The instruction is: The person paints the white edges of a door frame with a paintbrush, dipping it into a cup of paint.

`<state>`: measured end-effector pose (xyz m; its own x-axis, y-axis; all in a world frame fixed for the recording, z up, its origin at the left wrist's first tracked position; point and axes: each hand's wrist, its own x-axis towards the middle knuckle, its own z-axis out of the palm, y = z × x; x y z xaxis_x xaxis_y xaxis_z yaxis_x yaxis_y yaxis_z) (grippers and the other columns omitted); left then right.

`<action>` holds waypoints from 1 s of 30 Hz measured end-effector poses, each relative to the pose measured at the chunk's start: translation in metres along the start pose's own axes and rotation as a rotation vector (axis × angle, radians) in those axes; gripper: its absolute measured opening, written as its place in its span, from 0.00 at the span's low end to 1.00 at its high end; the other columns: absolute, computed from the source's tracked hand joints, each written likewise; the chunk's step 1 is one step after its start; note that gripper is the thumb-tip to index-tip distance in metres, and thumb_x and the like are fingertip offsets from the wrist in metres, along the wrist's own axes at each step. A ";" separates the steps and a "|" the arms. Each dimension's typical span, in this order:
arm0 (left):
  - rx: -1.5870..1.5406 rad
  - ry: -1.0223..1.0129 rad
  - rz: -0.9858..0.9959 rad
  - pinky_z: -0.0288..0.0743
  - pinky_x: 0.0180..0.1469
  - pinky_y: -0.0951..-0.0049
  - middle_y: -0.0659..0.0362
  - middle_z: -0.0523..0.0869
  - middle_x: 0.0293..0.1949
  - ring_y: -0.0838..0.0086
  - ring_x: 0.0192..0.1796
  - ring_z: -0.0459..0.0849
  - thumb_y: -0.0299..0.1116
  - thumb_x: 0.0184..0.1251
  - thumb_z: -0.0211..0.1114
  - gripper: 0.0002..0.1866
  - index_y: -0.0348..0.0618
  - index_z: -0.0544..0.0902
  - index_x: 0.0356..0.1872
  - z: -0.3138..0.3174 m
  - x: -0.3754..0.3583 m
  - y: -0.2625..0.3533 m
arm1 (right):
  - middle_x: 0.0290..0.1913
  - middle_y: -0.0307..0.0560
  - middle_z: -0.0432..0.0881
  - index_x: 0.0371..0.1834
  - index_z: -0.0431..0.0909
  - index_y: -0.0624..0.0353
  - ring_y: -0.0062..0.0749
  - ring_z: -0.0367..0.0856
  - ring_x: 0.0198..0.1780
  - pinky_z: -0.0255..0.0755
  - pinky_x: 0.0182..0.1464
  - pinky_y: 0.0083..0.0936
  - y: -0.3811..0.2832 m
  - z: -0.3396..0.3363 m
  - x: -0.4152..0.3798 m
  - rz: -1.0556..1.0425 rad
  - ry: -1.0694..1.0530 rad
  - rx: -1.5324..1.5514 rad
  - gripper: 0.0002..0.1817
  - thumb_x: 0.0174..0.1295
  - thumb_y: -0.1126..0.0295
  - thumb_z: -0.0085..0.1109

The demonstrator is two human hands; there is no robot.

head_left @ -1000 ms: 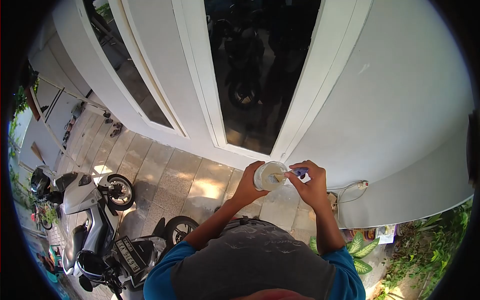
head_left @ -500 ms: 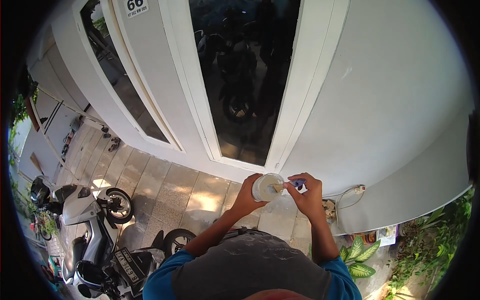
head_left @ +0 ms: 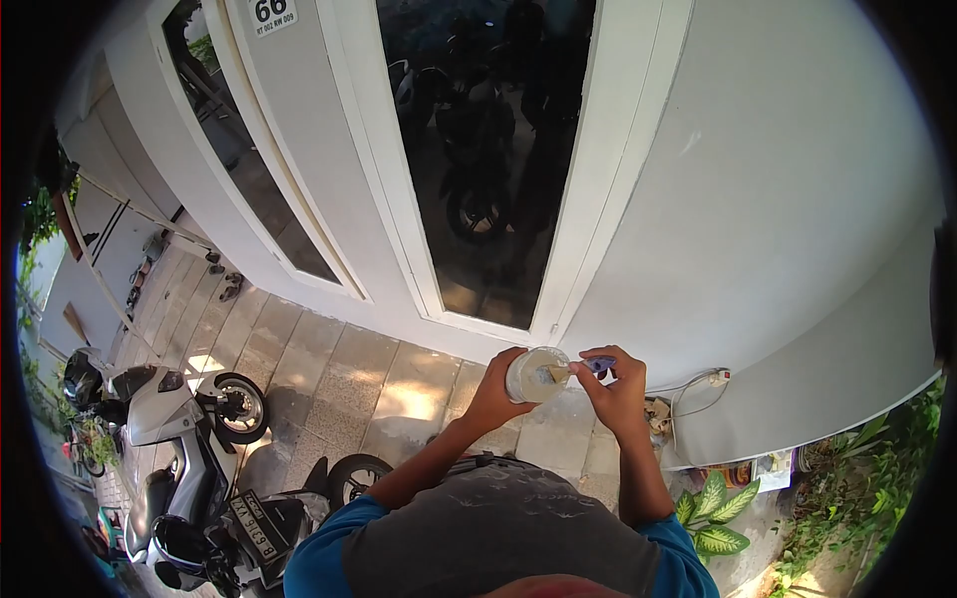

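A round, whitish tub (head_left: 533, 377) is held in front of my chest, its open top facing up. My left hand (head_left: 492, 391) wraps round its left side. In my right hand (head_left: 618, 386) is a small tool with a purple handle (head_left: 601, 365), pinched between thumb and fingers. The tool's flat, pale tip (head_left: 561, 374) reaches over the right part of the tub's opening. Something pale or greyish lies inside the tub, too small to make out.
Ahead stand a white-framed dark glass panel (head_left: 488, 199) and a pale wall (head_left: 758, 199). Motorcycles (head_left: 174, 419) are at the lower left. A cable (head_left: 700, 394) and a leafy plant (head_left: 713, 513) are at the right.
The tub and both hands have shifted very slightly right in the view. The tool tip remains over the tub's opening.
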<state>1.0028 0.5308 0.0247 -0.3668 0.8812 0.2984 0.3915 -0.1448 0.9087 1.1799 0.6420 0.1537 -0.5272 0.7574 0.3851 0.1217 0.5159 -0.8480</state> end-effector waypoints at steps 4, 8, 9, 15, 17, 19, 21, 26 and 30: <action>0.001 0.002 -0.001 0.67 0.70 0.62 0.52 0.73 0.64 0.60 0.68 0.72 0.30 0.41 0.85 0.49 0.43 0.67 0.68 0.000 -0.001 0.001 | 0.28 0.42 0.86 0.37 0.85 0.66 0.17 0.78 0.28 0.71 0.32 0.18 0.001 0.000 -0.001 0.014 -0.001 0.019 0.11 0.57 0.71 0.76; 0.007 -0.026 -0.008 0.66 0.71 0.59 0.51 0.72 0.65 0.57 0.69 0.71 0.31 0.41 0.84 0.49 0.43 0.66 0.69 -0.002 -0.002 0.001 | 0.28 0.42 0.86 0.37 0.85 0.66 0.17 0.78 0.28 0.71 0.32 0.18 0.000 0.002 0.001 -0.030 0.002 -0.003 0.11 0.57 0.71 0.76; 0.001 -0.049 -0.021 0.64 0.72 0.57 0.49 0.70 0.65 0.53 0.70 0.69 0.31 0.42 0.84 0.50 0.43 0.65 0.69 -0.003 -0.001 0.002 | 0.28 0.42 0.86 0.37 0.85 0.66 0.17 0.78 0.28 0.71 0.32 0.18 0.001 0.002 0.001 -0.019 -0.007 0.013 0.11 0.57 0.71 0.76; 0.021 -0.030 -0.032 0.65 0.71 0.57 0.49 0.71 0.65 0.53 0.69 0.69 0.32 0.42 0.85 0.50 0.43 0.65 0.69 -0.005 -0.005 0.003 | 0.28 0.42 0.86 0.37 0.85 0.65 0.17 0.78 0.28 0.71 0.32 0.18 0.002 0.006 0.001 -0.027 -0.027 0.031 0.11 0.57 0.71 0.76; 0.027 -0.012 -0.039 0.65 0.71 0.57 0.49 0.71 0.65 0.53 0.69 0.69 0.32 0.42 0.85 0.50 0.43 0.66 0.69 -0.005 -0.009 0.001 | 0.28 0.42 0.86 0.37 0.85 0.65 0.17 0.78 0.28 0.71 0.32 0.18 0.003 0.008 0.002 -0.028 -0.040 0.031 0.11 0.57 0.71 0.76; 0.033 0.005 -0.047 0.65 0.71 0.57 0.49 0.71 0.65 0.53 0.69 0.69 0.32 0.42 0.85 0.50 0.43 0.66 0.69 -0.005 -0.012 -0.002 | 0.28 0.43 0.86 0.37 0.85 0.65 0.17 0.78 0.28 0.71 0.32 0.18 0.003 0.011 0.002 -0.026 -0.052 0.032 0.11 0.57 0.71 0.76; 0.001 0.019 -0.055 0.65 0.71 0.57 0.49 0.71 0.65 0.52 0.69 0.69 0.32 0.41 0.85 0.50 0.42 0.66 0.69 -0.008 -0.015 -0.004 | 0.27 0.43 0.86 0.37 0.85 0.65 0.17 0.78 0.28 0.71 0.32 0.18 0.001 0.015 0.002 -0.011 -0.080 0.046 0.11 0.57 0.71 0.76; 0.033 0.079 -0.073 0.65 0.71 0.57 0.48 0.71 0.65 0.52 0.69 0.69 0.33 0.41 0.85 0.50 0.42 0.66 0.69 -0.022 -0.027 -0.002 | 0.27 0.42 0.86 0.37 0.85 0.65 0.17 0.78 0.27 0.71 0.31 0.18 0.001 0.035 0.002 -0.020 -0.135 0.095 0.11 0.57 0.71 0.76; 0.062 0.130 -0.065 0.64 0.71 0.57 0.48 0.71 0.66 0.52 0.70 0.69 0.33 0.42 0.84 0.49 0.42 0.66 0.69 -0.040 -0.043 0.000 | 0.27 0.42 0.86 0.37 0.85 0.65 0.17 0.78 0.27 0.72 0.32 0.18 -0.008 0.055 0.002 -0.049 -0.179 0.134 0.11 0.57 0.71 0.76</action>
<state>0.9845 0.4753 0.0233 -0.4981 0.8212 0.2784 0.4132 -0.0576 0.9088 1.1316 0.6178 0.1414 -0.6721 0.6433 0.3665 -0.0144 0.4836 -0.8752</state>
